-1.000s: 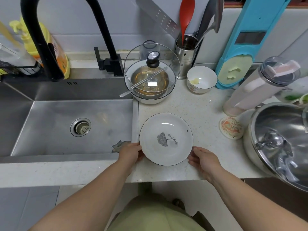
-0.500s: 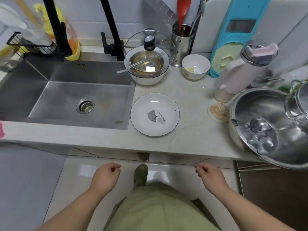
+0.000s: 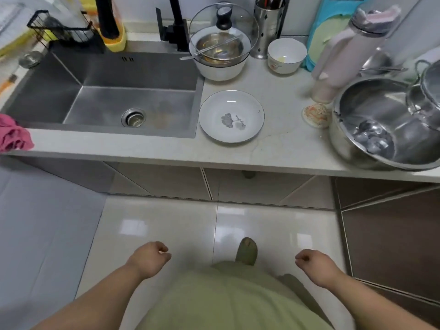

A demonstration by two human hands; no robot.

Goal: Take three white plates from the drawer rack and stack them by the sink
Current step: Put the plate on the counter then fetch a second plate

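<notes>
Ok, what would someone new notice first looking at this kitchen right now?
Probably the white plate with a grey leaf print, alone on the counter just right of the steel sink. Next, the big shiny steel bowl at the counter's right end. Below, the left hand and right hand hang loosely curled, holding nothing.

Sink (image 3: 104, 98) is brushed stainless steel, pretty matt. The plate (image 3: 231, 116) looks like glossy white ceramic on a pale, stone-look countertop (image 3: 281, 144). Big metal bowl (image 3: 381, 125) is mirror shiny, the pot lid (image 3: 223, 32) is clear glass, and the floor tiles (image 3: 166, 225) are glossy too.
</notes>
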